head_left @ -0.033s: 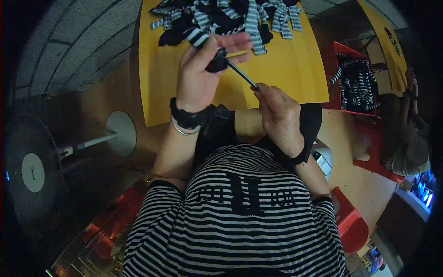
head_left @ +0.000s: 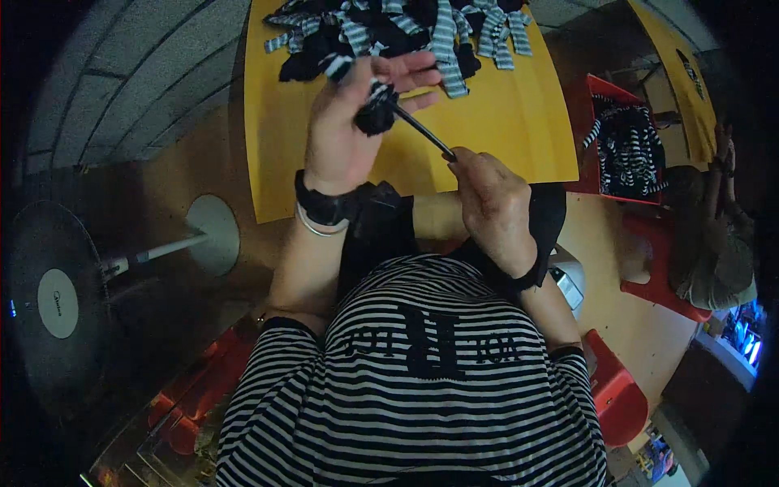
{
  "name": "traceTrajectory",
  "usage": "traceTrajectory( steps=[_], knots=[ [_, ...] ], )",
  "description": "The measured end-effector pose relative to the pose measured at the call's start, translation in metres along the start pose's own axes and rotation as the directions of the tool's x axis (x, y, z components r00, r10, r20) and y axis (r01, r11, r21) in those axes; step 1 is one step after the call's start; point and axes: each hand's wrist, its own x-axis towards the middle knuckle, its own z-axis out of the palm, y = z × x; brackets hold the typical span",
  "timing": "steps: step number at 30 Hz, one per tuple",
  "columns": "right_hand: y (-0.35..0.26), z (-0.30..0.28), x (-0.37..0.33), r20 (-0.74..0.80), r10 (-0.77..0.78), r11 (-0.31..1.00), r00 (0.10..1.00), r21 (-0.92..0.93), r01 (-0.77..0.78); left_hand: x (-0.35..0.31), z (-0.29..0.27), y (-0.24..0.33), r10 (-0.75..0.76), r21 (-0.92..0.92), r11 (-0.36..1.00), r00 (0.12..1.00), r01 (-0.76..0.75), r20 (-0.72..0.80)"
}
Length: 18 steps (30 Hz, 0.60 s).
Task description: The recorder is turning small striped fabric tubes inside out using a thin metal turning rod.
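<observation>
Cloth piece (head_left: 376,114) in hand, upper middle of the frame, above the near part of a yellow table (head_left: 487,138). Small and soft, black for the most part, with white stripes. Its lower part hung in the palm as a dark, crumpled, rounded bunch, a little white showing at its top. A banded black-and-white end stuck out beyond the thumb, toward the upper left. The stretch between lay behind the thumb, and blur hid the finer detail.

Left hand (head_left: 345,134): palm turned up, thumb bent over the cloth and pinning it, the other fingers stretched out toward the right. Dark band (head_left: 324,209) and pale bracelet (head_left: 318,228) on that wrist.

Right hand (head_left: 493,203), centre right: closed around the lower end of a thin, dark, shiny rod (head_left: 423,132). The rod slanted up to the left, its far end meeting the dark bunch; could not tell whether it ran inside.

Top of the frame: a loose heap of cloth (head_left: 442,45) on the table, black pieces mixed with grey-and-white striped strips. Upper right: a red crate (head_left: 596,166) full of black-and-white striped pieces (head_left: 635,154). Far right: a seated co-worker (head_left: 722,256).
</observation>
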Motion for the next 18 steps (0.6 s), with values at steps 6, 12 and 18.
traceTrajectory(
  steps=[6, 12, 18],
  knots=[
    [0.000, -0.001, -0.003, 0.062, 0.030, 0.998, 0.998, -0.059, -0.026, 0.009, -0.012, 0.006, -0.069, -0.104, 0.993, 0.994, 0.061, -0.082],
    [-0.008, 0.004, -0.003, 0.017, 0.104, 0.992, 0.994, 0.074, -0.105, 0.005, 0.009, -0.009, 0.317, 0.253, 0.923, 0.945, -0.289, -0.077],
    [-0.008, 0.017, -0.004, 0.001, 0.095, 0.984, 0.995, 0.152, -0.094, 0.007, 0.019, -0.005, 0.377, 0.290, 0.896, 0.921, -0.336, -0.097]
  ],
)
